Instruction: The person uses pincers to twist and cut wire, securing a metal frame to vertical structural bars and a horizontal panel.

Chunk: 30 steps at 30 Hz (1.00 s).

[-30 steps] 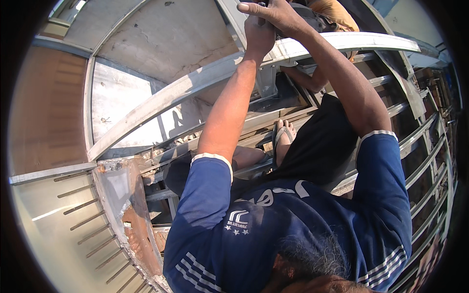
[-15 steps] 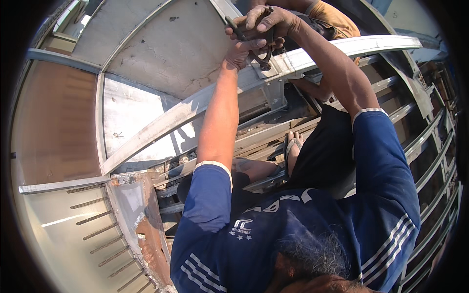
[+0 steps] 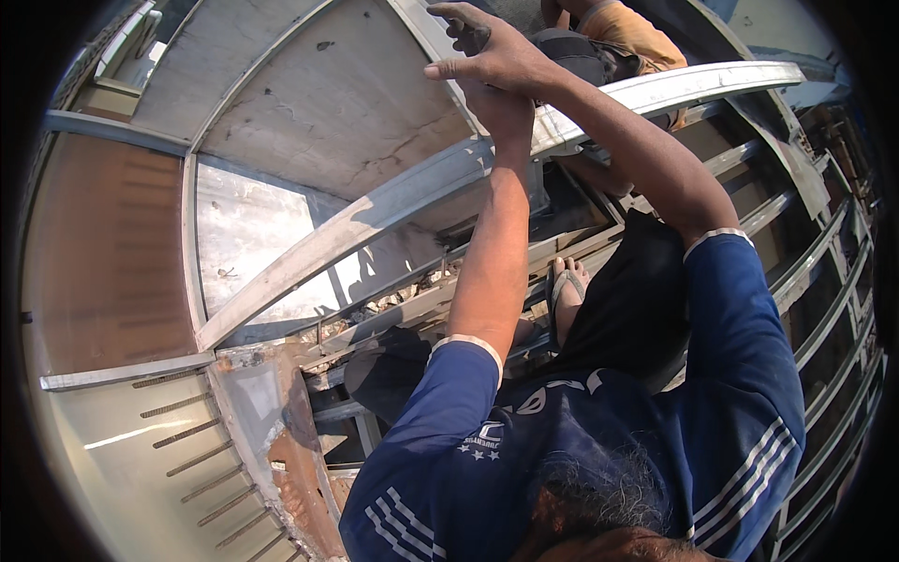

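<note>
My right hand (image 3: 501, 56) is raised over the curved pale metal beam (image 3: 375, 220). Its thumb stretches left and its fingers are spread apart; dark shapes between them are too shaded to make out. Crossing just below it, my left hand (image 3: 503, 105) is partly covered by the right, and its fingers are hidden. The left wrist passes over the beam near its bend toward the right. No tool can be made out in either hand.
Another person in orange clothing (image 3: 637, 37) is beyond the beam at the top. Metal bars (image 3: 824, 253) run along the right. A brown panel (image 3: 112, 253) and a pale ribbed sheet (image 3: 122, 440) lie at the left. My sandalled foot (image 3: 569, 286) rests among the rails below.
A dark plier-like tool showed between both hands before and is out of sight now. My left hand moved right, behind the right hand; my right hand shifted slightly left and its fingers spread.
</note>
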Each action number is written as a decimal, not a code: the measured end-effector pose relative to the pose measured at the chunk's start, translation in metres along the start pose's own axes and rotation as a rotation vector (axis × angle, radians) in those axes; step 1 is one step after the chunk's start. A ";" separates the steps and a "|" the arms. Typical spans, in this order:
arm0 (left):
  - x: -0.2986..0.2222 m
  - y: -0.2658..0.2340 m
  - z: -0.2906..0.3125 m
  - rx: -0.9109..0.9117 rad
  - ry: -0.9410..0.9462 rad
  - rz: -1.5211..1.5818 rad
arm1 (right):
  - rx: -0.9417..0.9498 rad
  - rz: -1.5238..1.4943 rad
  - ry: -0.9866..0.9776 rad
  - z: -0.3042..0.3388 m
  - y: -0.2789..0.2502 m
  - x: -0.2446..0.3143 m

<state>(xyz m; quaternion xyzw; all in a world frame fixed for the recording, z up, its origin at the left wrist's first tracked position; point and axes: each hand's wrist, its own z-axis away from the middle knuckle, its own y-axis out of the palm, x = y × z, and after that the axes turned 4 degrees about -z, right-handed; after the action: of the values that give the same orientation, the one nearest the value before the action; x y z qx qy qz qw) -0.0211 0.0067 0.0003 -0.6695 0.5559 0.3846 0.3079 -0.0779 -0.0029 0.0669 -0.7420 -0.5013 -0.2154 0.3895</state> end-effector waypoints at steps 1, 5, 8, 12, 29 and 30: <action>0.007 0.000 0.000 -0.164 0.025 0.020 | 0.120 -0.180 0.049 -0.009 -0.006 0.005; -0.020 -0.028 -0.002 0.308 -0.052 -0.045 | 0.477 -0.807 0.092 -0.015 -0.058 -0.027; 0.005 -0.068 -0.037 0.748 -0.271 0.432 | 0.727 -1.243 0.074 -0.022 -0.037 -0.036; 0.014 -0.055 -0.031 0.845 -0.551 0.699 | 0.592 -1.392 0.211 -0.022 -0.034 -0.041; 0.000 -0.063 -0.045 0.749 -0.332 0.518 | 0.528 -1.483 0.152 -0.024 -0.033 0.000; -0.003 -0.059 -0.047 0.810 -0.430 0.643 | 0.499 -1.506 0.195 -0.026 -0.034 0.001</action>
<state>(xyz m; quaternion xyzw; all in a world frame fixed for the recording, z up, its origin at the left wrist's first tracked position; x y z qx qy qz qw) 0.0443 -0.0202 0.0264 -0.2012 0.7601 0.3426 0.5142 -0.1065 -0.0161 0.0953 -0.0728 -0.8647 -0.3660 0.3362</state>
